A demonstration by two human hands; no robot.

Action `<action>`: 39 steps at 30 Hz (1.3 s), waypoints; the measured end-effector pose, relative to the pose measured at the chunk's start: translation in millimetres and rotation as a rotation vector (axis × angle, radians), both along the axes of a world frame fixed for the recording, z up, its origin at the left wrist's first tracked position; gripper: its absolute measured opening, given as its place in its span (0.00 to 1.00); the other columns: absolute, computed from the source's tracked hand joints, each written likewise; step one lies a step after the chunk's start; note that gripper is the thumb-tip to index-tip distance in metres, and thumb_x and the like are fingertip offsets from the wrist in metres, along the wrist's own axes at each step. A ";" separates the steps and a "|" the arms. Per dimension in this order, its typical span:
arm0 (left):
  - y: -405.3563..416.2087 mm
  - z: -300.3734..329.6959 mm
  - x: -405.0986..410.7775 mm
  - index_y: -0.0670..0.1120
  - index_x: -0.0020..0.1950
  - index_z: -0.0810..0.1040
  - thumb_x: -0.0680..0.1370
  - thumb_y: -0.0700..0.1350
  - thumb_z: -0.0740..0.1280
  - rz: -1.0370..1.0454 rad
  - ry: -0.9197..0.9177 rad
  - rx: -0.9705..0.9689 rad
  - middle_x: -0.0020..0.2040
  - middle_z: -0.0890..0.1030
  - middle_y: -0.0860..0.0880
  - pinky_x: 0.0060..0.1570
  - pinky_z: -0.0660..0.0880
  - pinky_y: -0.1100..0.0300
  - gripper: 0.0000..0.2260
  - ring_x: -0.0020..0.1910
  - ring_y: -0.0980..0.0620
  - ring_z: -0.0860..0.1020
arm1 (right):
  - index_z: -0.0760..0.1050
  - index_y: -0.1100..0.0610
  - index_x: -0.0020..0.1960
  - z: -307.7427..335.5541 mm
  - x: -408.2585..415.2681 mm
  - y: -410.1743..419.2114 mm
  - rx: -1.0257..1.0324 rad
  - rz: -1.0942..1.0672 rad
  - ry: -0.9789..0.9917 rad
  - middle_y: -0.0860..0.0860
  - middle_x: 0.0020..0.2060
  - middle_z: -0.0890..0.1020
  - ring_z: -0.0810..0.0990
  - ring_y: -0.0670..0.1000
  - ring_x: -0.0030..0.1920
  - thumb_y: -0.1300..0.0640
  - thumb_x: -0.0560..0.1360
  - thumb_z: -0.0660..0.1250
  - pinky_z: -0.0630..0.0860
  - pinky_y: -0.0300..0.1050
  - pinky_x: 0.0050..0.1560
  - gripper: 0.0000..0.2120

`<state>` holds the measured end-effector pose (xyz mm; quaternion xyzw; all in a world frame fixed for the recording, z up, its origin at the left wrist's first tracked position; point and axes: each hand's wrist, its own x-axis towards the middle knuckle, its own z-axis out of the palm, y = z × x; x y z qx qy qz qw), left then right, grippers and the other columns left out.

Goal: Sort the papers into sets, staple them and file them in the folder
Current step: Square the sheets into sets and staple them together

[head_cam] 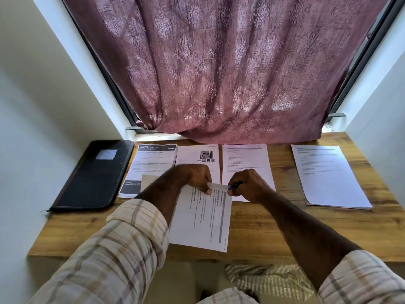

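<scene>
A set of printed papers [201,224] lies turned sideways on the wooden table [274,233] in front of me. My left hand [195,175] pinches its far edge with thumb and fingers. My right hand [247,183] grips a small blue stapler [233,186] at the set's far right corner. Behind my hands lie three more paper piles: one headed "3675" [153,159], one with photos [197,156], one of plain text [246,159]. Another pile [326,172] lies at the right. A black folder [94,174] lies shut at the far left.
A purple patterned curtain [219,73] hangs over the window down to the table's back edge. White walls close in on both sides. A beige card [149,181] pokes out under my left forearm. Patterned cloth [263,279] lies below the table's front edge.
</scene>
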<state>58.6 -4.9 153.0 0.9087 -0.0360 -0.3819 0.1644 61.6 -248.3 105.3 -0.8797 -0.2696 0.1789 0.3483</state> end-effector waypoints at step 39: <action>21.8 24.2 -2.7 0.49 0.59 0.87 0.78 0.51 0.77 0.314 -0.108 -0.143 0.49 0.88 0.51 0.51 0.84 0.54 0.12 0.46 0.50 0.88 | 0.83 0.52 0.45 -48.8 -5.5 -59.3 0.094 -0.234 0.192 0.48 0.40 0.86 0.86 0.47 0.41 0.50 0.77 0.77 0.82 0.43 0.44 0.07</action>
